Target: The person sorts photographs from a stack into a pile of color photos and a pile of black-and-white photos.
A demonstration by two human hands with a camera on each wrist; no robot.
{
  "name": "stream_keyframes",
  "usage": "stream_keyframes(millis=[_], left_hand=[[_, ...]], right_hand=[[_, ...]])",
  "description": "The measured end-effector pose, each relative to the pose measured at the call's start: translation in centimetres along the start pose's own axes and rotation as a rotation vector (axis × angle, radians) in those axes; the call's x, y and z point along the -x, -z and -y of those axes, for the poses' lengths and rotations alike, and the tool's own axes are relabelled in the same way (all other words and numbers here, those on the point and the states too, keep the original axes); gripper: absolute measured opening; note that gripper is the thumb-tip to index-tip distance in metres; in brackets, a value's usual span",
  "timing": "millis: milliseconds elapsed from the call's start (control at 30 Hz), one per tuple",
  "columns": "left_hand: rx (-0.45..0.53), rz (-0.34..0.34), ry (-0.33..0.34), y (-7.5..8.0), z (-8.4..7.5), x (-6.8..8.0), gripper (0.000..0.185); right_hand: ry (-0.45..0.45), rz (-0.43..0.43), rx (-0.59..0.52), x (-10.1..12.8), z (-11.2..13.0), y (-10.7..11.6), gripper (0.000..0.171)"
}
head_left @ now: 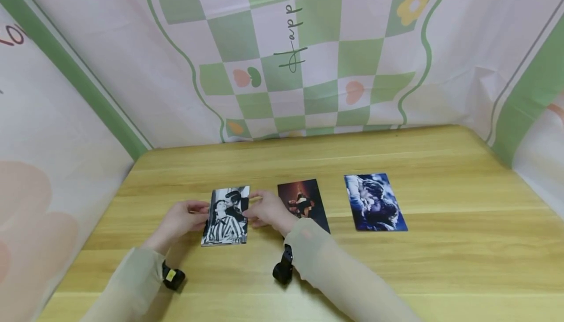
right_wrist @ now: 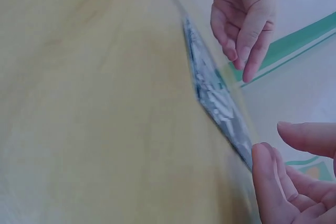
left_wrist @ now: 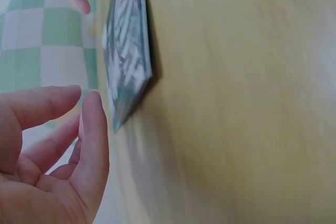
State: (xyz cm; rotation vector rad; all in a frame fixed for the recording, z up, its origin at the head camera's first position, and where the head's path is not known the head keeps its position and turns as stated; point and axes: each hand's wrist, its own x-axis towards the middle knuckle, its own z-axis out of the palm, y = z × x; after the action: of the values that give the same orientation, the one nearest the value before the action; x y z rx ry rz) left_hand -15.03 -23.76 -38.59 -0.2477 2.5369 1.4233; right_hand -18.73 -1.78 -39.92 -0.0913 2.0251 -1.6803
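Note:
A black-and-white photo card (head_left: 225, 219) of two people, one in stripes, lies on the wooden table. By its left edge is my left hand (head_left: 180, 221), fingers loosely bent; the left wrist view shows a small gap between the fingertips (left_wrist: 92, 100) and the card (left_wrist: 126, 56). At the card's right edge is my right hand (head_left: 270, 210), thumb and fingers apart in the right wrist view. Whether its fingertips (right_wrist: 261, 153) touch the card (right_wrist: 215, 90) I cannot tell. A dark reddish photo card (head_left: 304, 199) lies partly hidden under my right hand and forearm.
Farther right on the table (head_left: 462, 243) lies a blue-toned photo card (head_left: 374, 202). Behind the table hangs a green-and-white checked cloth (head_left: 282, 67), with more printed cloth at both sides. A small black camera (head_left: 283, 269) sits on my right wrist, another (head_left: 173, 277) on my left.

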Motion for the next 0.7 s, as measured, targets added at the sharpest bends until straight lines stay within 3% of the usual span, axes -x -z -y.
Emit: stream_keyframes(millis=[433,700], left_hand=[[0.008,0.009,-0.002,-1.1,-1.3,0.1,0.034],[0.099,0.035,-0.057,-2.3,-1.8,0.4,0.035]], right_hand=[[0.041,0.015,-0.063,1.0,0.8,1.4,0.050],[0.052,0.028,-0.141,1.7,0.4,2.5,0.050]])
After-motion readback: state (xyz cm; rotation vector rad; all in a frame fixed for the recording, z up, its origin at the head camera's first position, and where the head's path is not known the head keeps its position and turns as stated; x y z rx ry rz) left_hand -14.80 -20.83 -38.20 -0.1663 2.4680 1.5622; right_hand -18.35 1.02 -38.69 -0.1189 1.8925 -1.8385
